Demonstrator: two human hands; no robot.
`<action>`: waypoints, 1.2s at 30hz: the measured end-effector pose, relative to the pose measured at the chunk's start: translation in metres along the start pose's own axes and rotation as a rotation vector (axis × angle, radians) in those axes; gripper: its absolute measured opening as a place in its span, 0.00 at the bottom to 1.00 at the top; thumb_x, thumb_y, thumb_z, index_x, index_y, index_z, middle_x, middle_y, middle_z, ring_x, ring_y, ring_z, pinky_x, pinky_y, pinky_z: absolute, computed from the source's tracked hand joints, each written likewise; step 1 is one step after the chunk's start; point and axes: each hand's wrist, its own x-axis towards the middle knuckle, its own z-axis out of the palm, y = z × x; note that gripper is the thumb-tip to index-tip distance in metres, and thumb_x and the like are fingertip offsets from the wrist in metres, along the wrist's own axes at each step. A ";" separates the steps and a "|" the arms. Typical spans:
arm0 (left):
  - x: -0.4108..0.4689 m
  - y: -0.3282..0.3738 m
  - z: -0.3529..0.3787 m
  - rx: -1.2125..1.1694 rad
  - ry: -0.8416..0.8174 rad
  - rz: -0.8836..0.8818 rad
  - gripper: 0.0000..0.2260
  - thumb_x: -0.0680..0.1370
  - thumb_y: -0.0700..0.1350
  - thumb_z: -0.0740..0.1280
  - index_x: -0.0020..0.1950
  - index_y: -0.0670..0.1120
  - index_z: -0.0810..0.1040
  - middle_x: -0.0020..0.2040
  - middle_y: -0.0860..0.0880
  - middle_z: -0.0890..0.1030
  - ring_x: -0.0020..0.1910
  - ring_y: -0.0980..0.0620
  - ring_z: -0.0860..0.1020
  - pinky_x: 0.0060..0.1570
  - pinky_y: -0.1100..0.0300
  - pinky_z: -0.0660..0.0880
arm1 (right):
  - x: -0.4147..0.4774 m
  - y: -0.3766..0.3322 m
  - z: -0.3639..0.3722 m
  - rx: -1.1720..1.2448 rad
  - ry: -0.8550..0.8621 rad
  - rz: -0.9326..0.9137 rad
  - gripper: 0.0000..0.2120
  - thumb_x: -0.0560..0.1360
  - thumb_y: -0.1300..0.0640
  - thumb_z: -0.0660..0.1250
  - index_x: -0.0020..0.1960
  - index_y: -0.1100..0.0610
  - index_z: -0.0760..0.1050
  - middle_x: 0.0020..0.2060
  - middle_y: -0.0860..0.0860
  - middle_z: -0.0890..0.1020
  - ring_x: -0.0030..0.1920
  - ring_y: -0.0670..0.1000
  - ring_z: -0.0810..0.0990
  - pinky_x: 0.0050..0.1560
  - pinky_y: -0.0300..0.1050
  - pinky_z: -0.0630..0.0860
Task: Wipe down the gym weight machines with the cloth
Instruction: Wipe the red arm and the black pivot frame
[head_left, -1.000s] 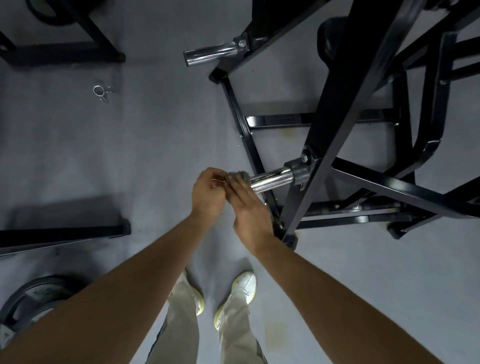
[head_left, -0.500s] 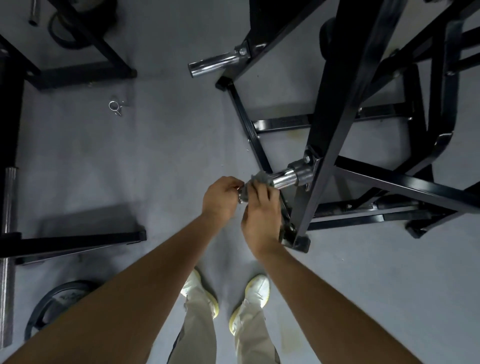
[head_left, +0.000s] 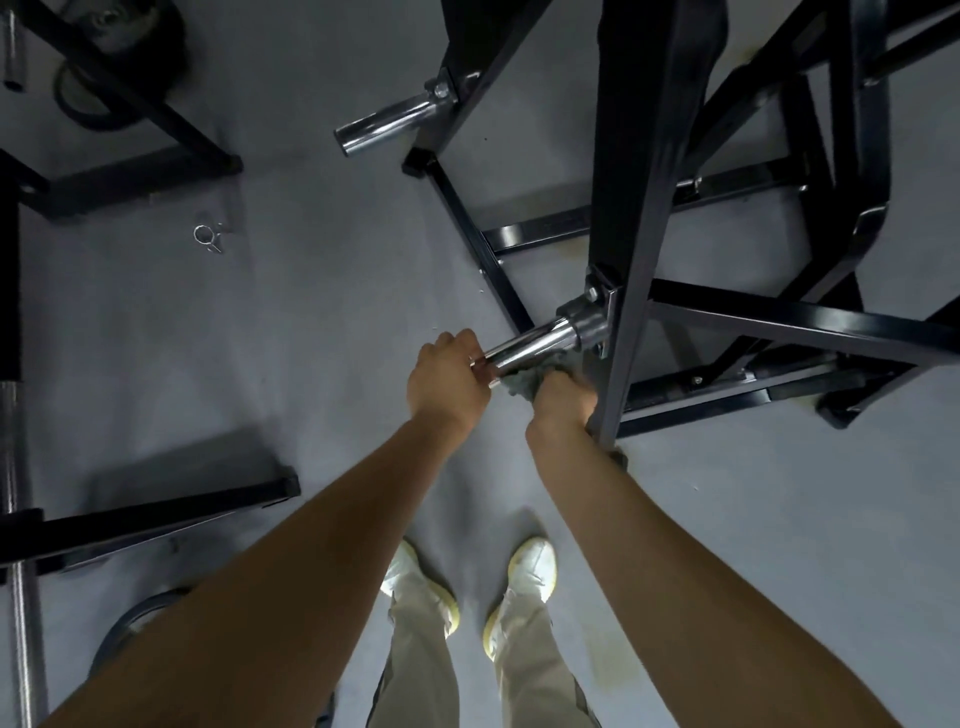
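We are wiping the lower chrome peg (head_left: 540, 340) of the weight machine (head_left: 631, 208): our left hand (head_left: 449, 382) curls its fingers round the free end, our right hand (head_left: 563, 405) grips the bunched cloth (head_left: 522, 384) against the underside near the collar (head_left: 587, 325), and next, we judge, the cloth must slide along the peg's length.

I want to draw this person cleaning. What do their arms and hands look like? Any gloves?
The left arm and right arm are bare, no sleeves in view. The left hand and right hand wear no gloves, and no watch, bracelet or ring shows.
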 end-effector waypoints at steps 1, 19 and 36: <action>-0.001 0.000 0.002 0.014 0.011 0.001 0.05 0.79 0.46 0.69 0.54 0.47 0.78 0.53 0.47 0.79 0.54 0.43 0.74 0.43 0.53 0.70 | -0.006 0.009 0.003 0.000 -0.031 0.016 0.10 0.81 0.69 0.60 0.59 0.65 0.78 0.42 0.54 0.84 0.32 0.45 0.78 0.30 0.35 0.74; -0.073 0.003 0.062 0.011 0.146 0.511 0.24 0.70 0.38 0.63 0.67 0.45 0.78 0.72 0.44 0.73 0.73 0.42 0.69 0.73 0.43 0.65 | 0.089 0.011 -0.086 -1.555 -0.300 -1.600 0.17 0.71 0.68 0.73 0.58 0.62 0.78 0.58 0.57 0.79 0.59 0.59 0.78 0.57 0.53 0.79; -0.026 -0.031 0.235 -0.527 -0.645 -0.186 0.28 0.76 0.35 0.61 0.76 0.50 0.71 0.72 0.50 0.76 0.71 0.51 0.73 0.71 0.56 0.69 | 0.244 0.096 -0.103 -3.045 -0.449 -1.261 0.28 0.86 0.48 0.55 0.81 0.61 0.63 0.82 0.62 0.58 0.83 0.64 0.50 0.82 0.59 0.46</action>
